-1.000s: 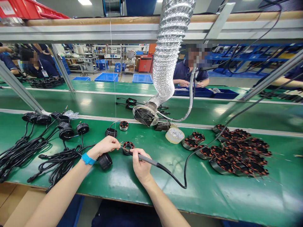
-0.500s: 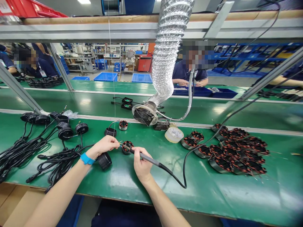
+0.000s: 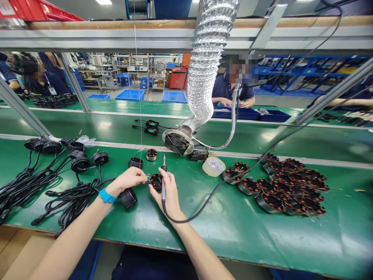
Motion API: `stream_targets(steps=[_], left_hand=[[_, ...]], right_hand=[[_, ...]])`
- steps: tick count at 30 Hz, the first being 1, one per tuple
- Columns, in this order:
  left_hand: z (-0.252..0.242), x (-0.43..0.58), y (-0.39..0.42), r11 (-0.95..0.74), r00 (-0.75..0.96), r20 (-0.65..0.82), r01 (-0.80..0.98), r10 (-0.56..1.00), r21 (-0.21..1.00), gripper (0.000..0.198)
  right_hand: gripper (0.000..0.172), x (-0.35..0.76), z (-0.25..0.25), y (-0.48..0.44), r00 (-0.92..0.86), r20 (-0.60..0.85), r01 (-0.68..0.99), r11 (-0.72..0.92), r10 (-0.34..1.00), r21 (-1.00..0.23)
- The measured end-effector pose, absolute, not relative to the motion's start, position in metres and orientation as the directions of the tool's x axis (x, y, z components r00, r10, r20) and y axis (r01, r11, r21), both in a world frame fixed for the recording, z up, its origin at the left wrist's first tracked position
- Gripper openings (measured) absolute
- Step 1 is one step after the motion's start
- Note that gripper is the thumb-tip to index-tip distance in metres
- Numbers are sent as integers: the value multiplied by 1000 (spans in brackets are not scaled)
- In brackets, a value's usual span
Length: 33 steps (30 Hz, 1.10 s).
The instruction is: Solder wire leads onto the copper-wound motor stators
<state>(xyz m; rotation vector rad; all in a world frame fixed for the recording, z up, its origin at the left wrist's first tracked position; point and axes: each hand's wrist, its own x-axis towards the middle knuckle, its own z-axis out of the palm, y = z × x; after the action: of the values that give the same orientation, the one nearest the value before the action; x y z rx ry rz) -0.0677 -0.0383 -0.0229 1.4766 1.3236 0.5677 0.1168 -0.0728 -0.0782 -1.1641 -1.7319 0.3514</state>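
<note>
My left hand (image 3: pixel 133 177), a blue band at its wrist, pinches thin coloured wires (image 3: pixel 148 177) beside a stator with copper windings (image 3: pixel 155 181). A soldering iron (image 3: pixel 163 186) lies in my right hand (image 3: pixel 170 194), its tip pointing away from me toward the back of the bench. The thumb and fingers of that hand are around the near right side of the same stator. Under my left wrist sits a black round cap (image 3: pixel 128 198) with a cable. Just behind are another black cap (image 3: pixel 136 162) and a second stator (image 3: pixel 151 154). Solder wire (image 3: pixel 141 128) hangs down from above.
Black cabled caps (image 3: pixel 80 163) crowd the left; several stators (image 3: pixel 279 186) fill the right. A fume duct (image 3: pixel 204 77) with a fan (image 3: pixel 177 142) hangs ahead, near a tape roll (image 3: pixel 214 166). The iron's cord (image 3: pixel 210 198) crosses the bench. Co-workers sit opposite.
The soldering iron has swung away from the stator and now points toward the back. My right hand has moved left against the stator. Small circuit boards behind have shifted slightly left.
</note>
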Motion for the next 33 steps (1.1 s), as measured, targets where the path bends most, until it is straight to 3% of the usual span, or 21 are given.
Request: stream_targets(steps=[13,21,28,33], left_hand=[[-9,-73,-46,61,317,-269,538,909,841,33],[-11,-86,-44,123,354,-345,520,869,845,29],[-13,-64,-44,-15,300,-232,641,925,768,46],[-7,-70,-44,-10,335,-284,663,898,749,50]], right_hand=[[60,132,-75,-60,-244,481,417,539,842,-732],[59,135,-76,-60,-252,480,385,542,840,-747],[62,133,-77,-62,-270,461,345,532,845,-773],[63,134,-77,-62,-272,469,339,540,840,-771]])
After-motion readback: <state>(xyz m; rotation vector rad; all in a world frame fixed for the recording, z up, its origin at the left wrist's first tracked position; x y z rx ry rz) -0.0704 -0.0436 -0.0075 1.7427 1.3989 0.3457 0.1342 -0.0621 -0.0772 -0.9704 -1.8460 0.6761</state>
